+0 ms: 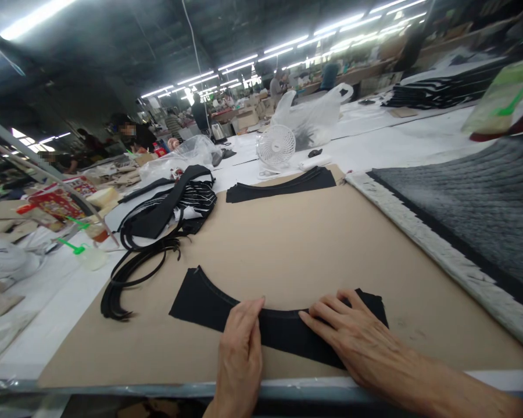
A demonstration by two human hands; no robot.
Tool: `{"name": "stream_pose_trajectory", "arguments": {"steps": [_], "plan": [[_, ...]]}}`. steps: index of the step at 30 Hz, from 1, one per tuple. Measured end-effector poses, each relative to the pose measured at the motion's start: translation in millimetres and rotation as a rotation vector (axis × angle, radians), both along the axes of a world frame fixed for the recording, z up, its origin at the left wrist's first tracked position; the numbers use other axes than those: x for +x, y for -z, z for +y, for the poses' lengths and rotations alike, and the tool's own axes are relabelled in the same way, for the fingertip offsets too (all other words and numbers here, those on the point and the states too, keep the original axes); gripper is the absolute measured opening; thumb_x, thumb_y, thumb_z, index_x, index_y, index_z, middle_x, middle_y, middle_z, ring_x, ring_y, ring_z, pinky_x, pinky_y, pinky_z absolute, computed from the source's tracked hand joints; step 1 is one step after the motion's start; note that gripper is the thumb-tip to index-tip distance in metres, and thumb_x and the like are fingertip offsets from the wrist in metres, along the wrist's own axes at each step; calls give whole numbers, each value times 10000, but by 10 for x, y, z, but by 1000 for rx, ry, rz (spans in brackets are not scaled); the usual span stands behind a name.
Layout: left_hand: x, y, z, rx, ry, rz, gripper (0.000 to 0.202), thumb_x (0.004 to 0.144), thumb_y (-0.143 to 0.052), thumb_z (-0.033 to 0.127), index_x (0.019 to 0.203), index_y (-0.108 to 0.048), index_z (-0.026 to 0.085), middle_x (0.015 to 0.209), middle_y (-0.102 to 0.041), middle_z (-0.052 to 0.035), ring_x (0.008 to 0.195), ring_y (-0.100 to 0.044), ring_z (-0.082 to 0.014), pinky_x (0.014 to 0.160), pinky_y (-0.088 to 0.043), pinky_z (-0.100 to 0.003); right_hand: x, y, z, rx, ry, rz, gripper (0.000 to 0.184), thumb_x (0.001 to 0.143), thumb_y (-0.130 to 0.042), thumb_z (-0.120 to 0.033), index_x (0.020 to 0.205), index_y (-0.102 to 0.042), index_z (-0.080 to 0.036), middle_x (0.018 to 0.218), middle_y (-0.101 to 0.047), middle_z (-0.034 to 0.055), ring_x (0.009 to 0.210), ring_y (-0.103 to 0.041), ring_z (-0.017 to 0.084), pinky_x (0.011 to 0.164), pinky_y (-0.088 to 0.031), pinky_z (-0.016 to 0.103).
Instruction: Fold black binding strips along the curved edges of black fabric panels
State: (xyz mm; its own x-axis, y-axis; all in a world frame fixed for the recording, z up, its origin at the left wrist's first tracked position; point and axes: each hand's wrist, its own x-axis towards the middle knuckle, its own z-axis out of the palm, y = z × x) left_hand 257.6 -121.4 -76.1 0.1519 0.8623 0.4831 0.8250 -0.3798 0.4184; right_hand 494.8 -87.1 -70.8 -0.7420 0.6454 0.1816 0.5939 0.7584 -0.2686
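A curved black fabric piece [204, 305] lies near the front edge of a tan cardboard sheet [296, 244]. My left hand [239, 354] rests flat on its middle, fingers together and stretched out. My right hand [353, 339] lies flat on the piece's right part, fingers spread slightly. Neither hand grips anything. Part of the piece is hidden under my hands.
A stack of curved black pieces [283, 184] sits at the cardboard's far edge. Black strips [131, 273] and a striped fabric bundle [178, 203] lie at left. Grey quilted material [470, 203] is at right. A white fan [276, 146], plastic bags and other workers are farther back.
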Motion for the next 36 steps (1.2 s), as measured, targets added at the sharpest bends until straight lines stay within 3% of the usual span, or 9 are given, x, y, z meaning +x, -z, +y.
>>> {"name": "stream_pose_trajectory", "arguments": {"steps": [5, 9, 12, 19, 24, 27, 29, 32, 36], "plan": [[-18, 94, -24, 98, 168, 375, 516, 822, -350, 16, 1293, -535, 114, 1224, -616, -91, 1115, -538, -239, 925, -507, -388, -9, 22, -10, -4, 7, -3, 548, 783, -456, -12, 1292, -472, -212, 1143, -552, 74, 1017, -478, 255, 955, -241, 499], [-91, 99, -25, 135, 205, 413, 513, 815, -365, 16, 1282, -547, 129, 1223, -610, -75, 1111, -523, -218, 925, -492, -355, 104, -197, 33, -59, 57, 26, 419, 859, -419, -36, 1218, -522, -225, 1086, -562, 58, 954, -484, 222, 901, -320, 424], [-133, 111, -14, 153, 211, 428, 582, 790, -360, -8, 1320, -520, 170, 1239, -588, -70, 1126, -502, -210, 918, -484, -340, 274, -321, 56, -9, 144, 63, 420, 901, -413, -69, 1284, -490, -224, 1135, -544, 71, 1000, -484, 219, 881, -350, 393], [-22, 123, -38, 132, 153, 541, 625, 763, -386, 0, 1335, -516, 214, 1182, -595, -88, 1060, -521, -242, 911, -481, -373, 521, -230, 6, 90, 146, 63, 418, 901, -391, -88, 1240, -554, -271, 1133, -562, 67, 990, -516, 222, 881, -366, 406], [-156, 101, 13, 194, 257, 695, 613, 783, -398, 31, 1364, -478, 208, 1184, -604, -85, 1096, -532, -249, 966, -440, -397, 785, -207, 104, -42, 372, 117, 371, 917, -479, -197, 1280, -518, -259, 1156, -549, 65, 1078, -495, 231, 923, -376, 406], [-195, 114, 104, 193, 291, 565, 508, 843, -416, 84, 1316, -518, 236, 1159, -608, -74, 1051, -561, -218, 904, -474, -346, 902, -255, 120, -163, 494, 92, 382, 879, -589, -278, 1254, -534, -236, 1175, -543, 74, 1100, -489, 250, 937, -378, 408], [-96, 106, 162, 125, 260, 413, 422, 902, -431, 144, 1305, -515, 236, 1169, -604, -70, 1059, -560, -203, 888, -484, -322, 903, -296, 101, -204, 528, 55, 367, 835, -657, -302, 1185, -568, -235, 1180, -544, 69, 1097, -491, 259, 931, -374, 410], [243, 40, 244, -64, 245, 221, 344, 945, -450, 240, 1283, -518, 226, 1152, -610, -69, 1059, -561, -200, 910, -478, -331, 827, -338, 72, -205, 543, 32, 326, 777, -725, -288, 1069, -590, -230, 1134, -561, 49, 1064, -500, 253, 895, -369, 402], [764, -97, 374, -304, 217, 134, 341, 871, -562, 239, 1210, -559, 204, 1049, -615, -74, 980, -568, -239, 864, -466, -385, 730, -333, 73, -189, 531, 42, 256, 752, -731, -223, 959, -582, -213, 1033, -578, 30, 991, -514, 235, 842, -361, 391]]}}
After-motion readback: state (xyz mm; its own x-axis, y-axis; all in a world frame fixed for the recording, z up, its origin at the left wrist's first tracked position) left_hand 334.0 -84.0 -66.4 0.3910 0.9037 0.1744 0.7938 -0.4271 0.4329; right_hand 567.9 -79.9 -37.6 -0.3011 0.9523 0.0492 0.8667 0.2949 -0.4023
